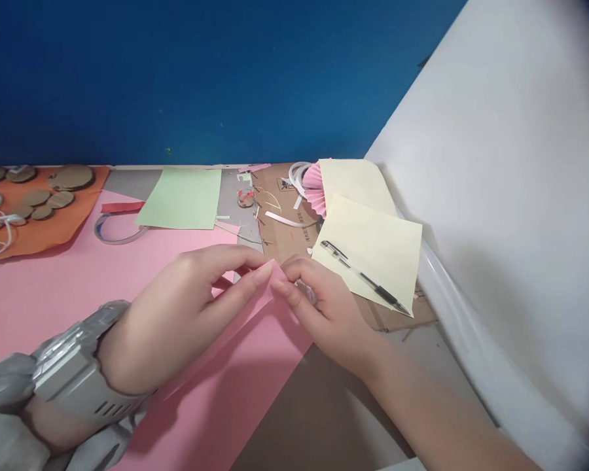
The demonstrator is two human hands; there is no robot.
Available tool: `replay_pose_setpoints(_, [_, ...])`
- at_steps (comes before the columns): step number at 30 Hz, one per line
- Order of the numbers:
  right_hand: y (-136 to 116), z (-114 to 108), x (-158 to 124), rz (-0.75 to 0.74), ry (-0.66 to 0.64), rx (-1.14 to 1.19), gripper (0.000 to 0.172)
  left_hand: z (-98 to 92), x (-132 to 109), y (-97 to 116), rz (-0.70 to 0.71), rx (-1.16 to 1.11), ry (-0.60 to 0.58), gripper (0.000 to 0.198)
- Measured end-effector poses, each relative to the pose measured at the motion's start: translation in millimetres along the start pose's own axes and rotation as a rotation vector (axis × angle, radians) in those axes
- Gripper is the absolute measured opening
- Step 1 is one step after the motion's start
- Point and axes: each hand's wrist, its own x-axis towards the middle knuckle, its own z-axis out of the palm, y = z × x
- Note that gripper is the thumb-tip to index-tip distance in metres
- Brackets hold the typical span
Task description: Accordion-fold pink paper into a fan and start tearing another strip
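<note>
A folded piece of pink paper (pixel 273 269) is held up between my two hands, its pointed corner showing at the fingertips. My left hand (pixel 191 301), with a grey watch (pixel 86 360) at the wrist, pinches it from the left, thumb on the near face. From the right, my right hand (pixel 326 304) grips the same corner between thumb and bent index finger. Below the hands lies a large pink sheet (pixel 235 386); where the held piece ends under my left hand is hidden.
Pale yellow sheets (pixel 397 242) with a black pen (pixel 366 275) lie right on brown cardboard (pixel 279 232), beside a pleated pink fan (pixel 315 190). A green sheet (pixel 181 199), a tape roll (pixel 118 229) and orange paper (pixel 73 222) with cardboard ovals (pixel 71 176) are left. A blue wall (pixel 216 78) rises behind.
</note>
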Motion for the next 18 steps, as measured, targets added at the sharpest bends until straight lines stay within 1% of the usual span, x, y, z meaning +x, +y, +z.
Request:
replay_pose_setpoints(3, [2.4, 0.1, -0.9, -0.065, 0.017, -0.026, 0.018, -0.8, 0.3, 1.7, 0.057, 0.037, 0.028, 0.020])
replay_pose_setpoints(8, [2.7, 0.7, -2.0, -0.105, 0.062, -0.033, 0.018, -3.3, -1.2, 4.1, 0.047, 0.062, 0.068, 0.019])
replay_pose_setpoints(12, [1.2, 0.9, -2.0, -0.101, 0.068, -0.018, 0.019, -4.1, -0.6, 6.8, 0.046, 0.057, 0.091, 0.017])
replay_pose_setpoints(18, [1.2, 0.3, -0.5, -0.061, 0.080, -0.009, 0.019, -0.6, 5.6, 8.4, 0.039, -0.009, 0.095, 0.017])
